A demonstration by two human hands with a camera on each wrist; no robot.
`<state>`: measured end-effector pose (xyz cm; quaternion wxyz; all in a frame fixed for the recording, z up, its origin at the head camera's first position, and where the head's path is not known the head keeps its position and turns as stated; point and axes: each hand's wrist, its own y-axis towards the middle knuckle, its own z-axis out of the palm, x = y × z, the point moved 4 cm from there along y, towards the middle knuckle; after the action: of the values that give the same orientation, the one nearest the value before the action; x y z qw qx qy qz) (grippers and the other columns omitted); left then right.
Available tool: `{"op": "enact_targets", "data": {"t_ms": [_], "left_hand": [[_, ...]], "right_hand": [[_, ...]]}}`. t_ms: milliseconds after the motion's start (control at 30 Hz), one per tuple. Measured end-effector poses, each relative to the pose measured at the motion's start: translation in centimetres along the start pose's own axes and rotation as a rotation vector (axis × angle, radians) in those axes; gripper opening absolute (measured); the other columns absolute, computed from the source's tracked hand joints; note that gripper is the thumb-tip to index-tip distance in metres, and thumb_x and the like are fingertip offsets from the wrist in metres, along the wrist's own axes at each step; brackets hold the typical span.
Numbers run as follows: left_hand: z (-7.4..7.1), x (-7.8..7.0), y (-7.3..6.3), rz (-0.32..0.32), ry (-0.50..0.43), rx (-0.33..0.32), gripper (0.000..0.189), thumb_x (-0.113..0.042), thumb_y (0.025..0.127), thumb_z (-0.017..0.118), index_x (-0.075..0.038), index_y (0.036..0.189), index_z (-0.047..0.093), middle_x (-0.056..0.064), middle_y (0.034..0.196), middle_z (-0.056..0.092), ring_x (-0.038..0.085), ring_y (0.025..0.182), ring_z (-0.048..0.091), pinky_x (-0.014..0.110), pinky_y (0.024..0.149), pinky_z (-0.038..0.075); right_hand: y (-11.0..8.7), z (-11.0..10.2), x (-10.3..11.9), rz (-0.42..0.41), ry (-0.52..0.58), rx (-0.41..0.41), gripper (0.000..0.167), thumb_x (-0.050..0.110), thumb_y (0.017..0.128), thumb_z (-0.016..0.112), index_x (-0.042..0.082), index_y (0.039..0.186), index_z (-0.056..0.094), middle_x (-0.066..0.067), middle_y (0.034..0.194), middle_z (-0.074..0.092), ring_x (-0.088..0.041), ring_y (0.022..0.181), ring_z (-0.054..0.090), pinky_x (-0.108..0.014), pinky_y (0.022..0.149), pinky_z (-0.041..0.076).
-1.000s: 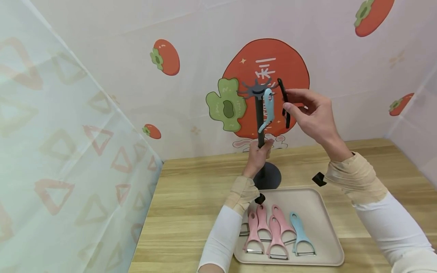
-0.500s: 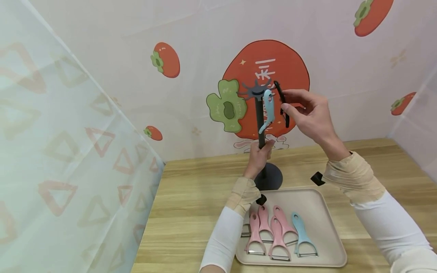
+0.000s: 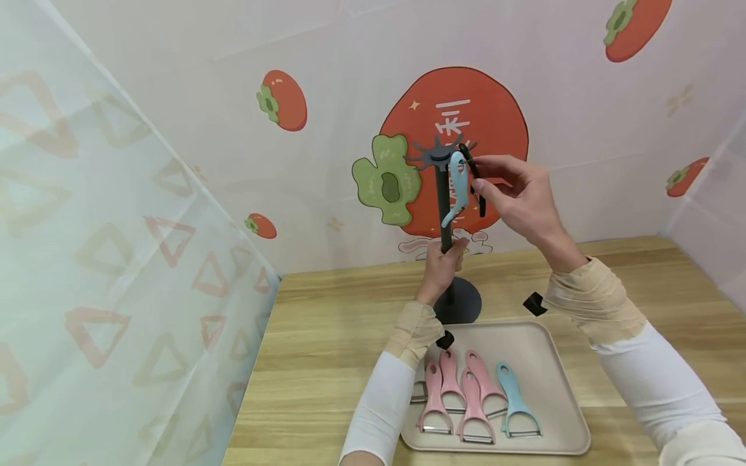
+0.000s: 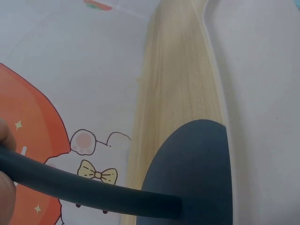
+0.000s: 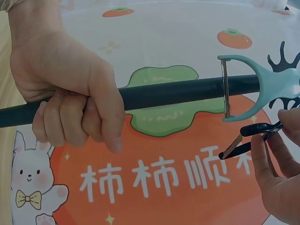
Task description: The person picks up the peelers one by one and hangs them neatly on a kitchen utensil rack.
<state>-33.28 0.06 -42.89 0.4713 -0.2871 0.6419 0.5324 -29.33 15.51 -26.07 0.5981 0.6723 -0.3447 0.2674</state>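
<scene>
My left hand (image 3: 443,268) grips the dark pole (image 3: 443,200) of an upright stand, its fingers wrapped round it in the right wrist view. At the top, a ring of thin hooks (image 3: 438,155) spreads outward. A light blue peeler (image 3: 459,184) hangs there by the hole in its handle. Just right of it, my right hand (image 3: 524,200) pinches a black peeler (image 3: 481,206) between thumb and fingers, handle end up by the hooks. In the head view the blue peeler partly overlaps the black one. The black peeler's blade end (image 5: 234,146) points away from my fingers in the right wrist view.
A beige tray (image 3: 559,408) lies in front of the stand's round base (image 3: 466,301). On it are several pink peelers (image 3: 472,401), one blue peeler (image 3: 515,401) and another peeler (image 3: 418,392) partly hidden by my left arm. A printed wall cloth stands close behind.
My right hand has moved left with the black peeler, bringing its handle end to the hooks beside the hanging blue peeler. My left hand has stayed on the pole.
</scene>
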Motion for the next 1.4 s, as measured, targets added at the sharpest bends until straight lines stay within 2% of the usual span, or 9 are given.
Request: {"op": "enact_targets", "data": {"t_ms": [233,367,567,833,933,1100,1167,1400], "left_hand": [[0.0,0.1,0.0,0.002,-0.002,0.001,0.054,-0.018,0.110,0.056,-0.002,0.060,0.043,-0.006,0.052,0.034,0.015,0.041,0.028,0.030,0.044,0.023],[-0.1,0.0,0.0,0.018,-0.016,-0.001,0.055,-0.017,0.109,0.056,-0.003,0.058,0.041,-0.005,0.052,0.033,0.016,0.041,0.027,0.031,0.044,0.022],[-0.1,-0.1,0.1,0.007,-0.012,0.000,0.055,-0.019,0.109,0.056,-0.005,0.058,0.041,-0.006,0.052,0.033,0.017,0.041,0.028,0.031,0.044,0.023],[-0.1,0.0,0.0,-0.002,-0.006,0.004,0.054,-0.021,0.110,0.056,-0.005,0.059,0.043,-0.005,0.052,0.033,0.017,0.042,0.028,0.031,0.044,0.023],[-0.1,0.0,-0.1,-0.001,-0.010,0.004,0.055,-0.021,0.109,0.057,-0.005,0.059,0.043,-0.005,0.052,0.033,0.018,0.041,0.028,0.032,0.044,0.023],[0.0,0.0,-0.1,0.001,-0.013,0.005,0.055,-0.022,0.109,0.057,-0.005,0.058,0.043,-0.005,0.052,0.033,0.018,0.040,0.027,0.031,0.043,0.022],[0.0,0.0,0.0,0.001,-0.011,0.004,0.055,-0.021,0.109,0.057,-0.007,0.057,0.042,-0.006,0.051,0.033,0.016,0.040,0.026,0.031,0.043,0.022],[-0.1,-0.1,-0.1,0.001,-0.017,-0.005,0.055,-0.017,0.108,0.056,-0.008,0.056,0.042,-0.007,0.050,0.032,0.014,0.040,0.026,0.031,0.043,0.021]], "right_hand": [[0.0,0.3,-0.2,0.007,-0.002,0.012,0.036,0.002,0.100,0.071,0.004,0.136,0.071,0.009,0.119,0.075,-0.011,0.112,0.070,-0.018,0.093,0.056],[-0.1,0.5,-0.3,0.002,-0.003,0.025,0.037,0.001,0.100,0.071,0.004,0.137,0.070,0.010,0.119,0.075,-0.009,0.112,0.071,-0.018,0.092,0.056],[-0.1,0.6,-0.2,-0.002,0.004,0.028,0.038,0.000,0.099,0.071,0.004,0.138,0.070,0.011,0.119,0.075,-0.008,0.113,0.070,-0.018,0.091,0.056],[-0.4,0.5,-0.5,-0.009,-0.027,0.032,0.040,0.001,0.100,0.071,0.006,0.139,0.069,0.008,0.120,0.075,-0.014,0.114,0.071,-0.019,0.089,0.056],[-0.8,0.3,-0.5,-0.008,-0.049,0.026,0.040,0.001,0.100,0.071,0.005,0.140,0.068,0.002,0.121,0.075,-0.015,0.114,0.071,-0.017,0.089,0.056],[-1.9,-0.2,-0.1,-0.046,-0.133,0.032,0.040,-0.001,0.099,0.071,0.002,0.139,0.068,-0.016,0.125,0.073,-0.006,0.108,0.070,-0.016,0.086,0.054],[-2.5,-0.3,0.2,-0.071,-0.177,0.043,0.040,-0.003,0.098,0.071,0.002,0.137,0.068,-0.019,0.125,0.072,-0.004,0.107,0.069,-0.015,0.086,0.053],[-5.6,-1.0,1.1,-0.134,-0.252,0.067,0.042,-0.011,0.091,0.075,0.002,0.130,0.072,-0.016,0.117,0.073,-0.007,0.101,0.068,-0.012,0.085,0.052]]}}
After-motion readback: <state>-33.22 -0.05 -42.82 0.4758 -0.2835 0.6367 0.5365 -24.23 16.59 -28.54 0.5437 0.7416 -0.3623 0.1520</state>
